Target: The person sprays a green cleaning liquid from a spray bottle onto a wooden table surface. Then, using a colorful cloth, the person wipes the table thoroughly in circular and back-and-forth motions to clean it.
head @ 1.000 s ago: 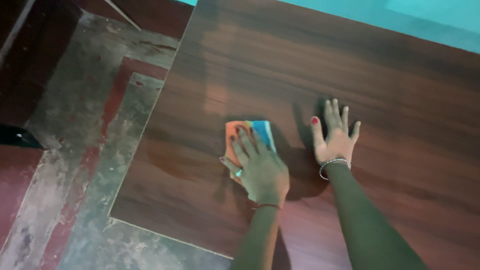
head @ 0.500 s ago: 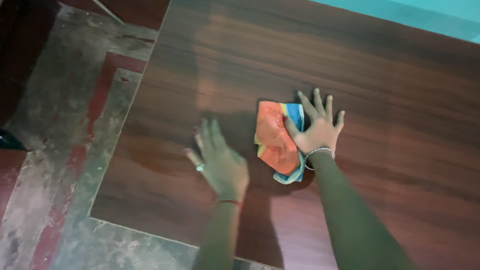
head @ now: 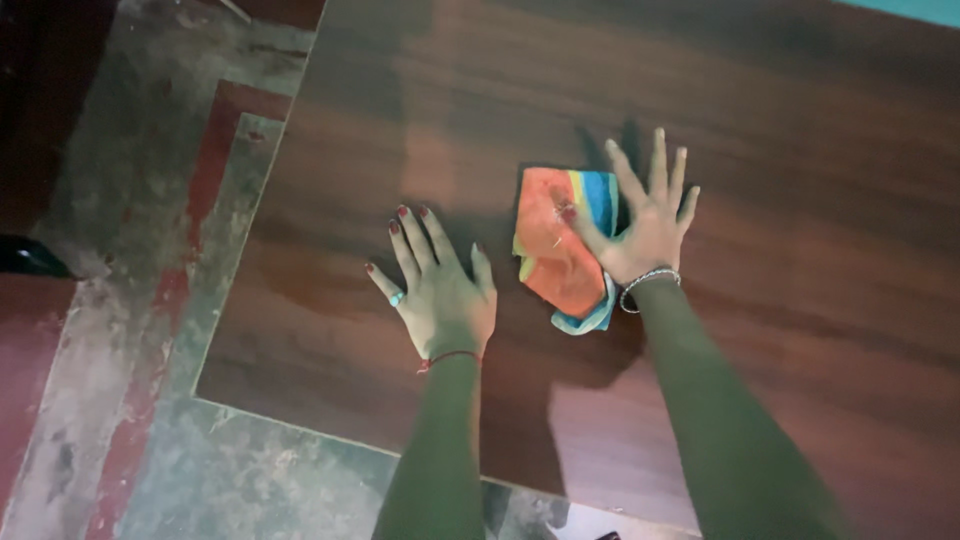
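On the wooden table point(head: 800, 200), left hand point(head: 440, 295) flat, fingers spread, right hand point(head: 645, 230) splayed, thumb on cloth point(head: 560, 250).

A dark brown wooden surface point(head: 760, 150) with visible grain fills most of the view. Left of it lies a worn floor point(head: 130, 200) in grey and red bands. A teal strip point(head: 915, 10) shows at the top right corner.

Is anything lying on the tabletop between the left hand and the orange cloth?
No. In the head view only a bare strip of dark wooden tabletop separates the flat left hand from the orange cloth, which the right hand presses.
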